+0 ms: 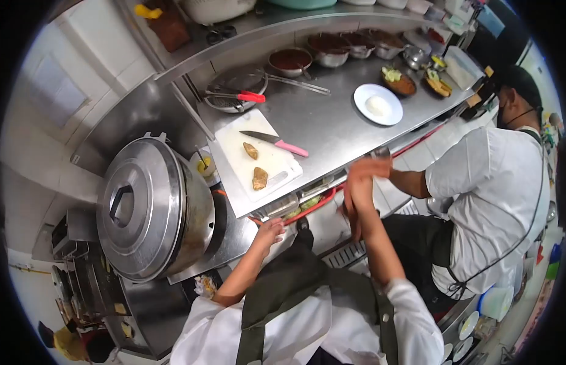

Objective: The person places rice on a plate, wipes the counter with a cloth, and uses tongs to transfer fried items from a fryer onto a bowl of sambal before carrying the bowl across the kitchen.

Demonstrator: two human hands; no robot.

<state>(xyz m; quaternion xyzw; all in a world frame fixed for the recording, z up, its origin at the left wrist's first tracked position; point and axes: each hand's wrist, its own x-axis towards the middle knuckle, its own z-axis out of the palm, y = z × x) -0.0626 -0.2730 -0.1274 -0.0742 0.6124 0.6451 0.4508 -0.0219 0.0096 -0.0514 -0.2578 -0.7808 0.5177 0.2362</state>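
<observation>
My left hand (270,235) is just off the counter's front edge, below the cutting board, fingers loosely apart with nothing in them. My right hand (357,193) is raised in front of the counter and overlaps a co-worker's hand (375,166) in this view; its fingers are blurred, so I cannot tell their grip. On the white cutting board (229,139) lie two browned pieces of food, one (250,150) near the blade and another (260,178) closer to me. A knife (274,142) with a pink handle rests across the board's right side.
A large lidded pot (152,210) stands at left. Red-handled tongs (243,96) lie over a round strainer behind the board. A white plate (378,104) holds something pale. Sauce bowls (290,61) line the back. The co-worker (496,201) stands close on my right.
</observation>
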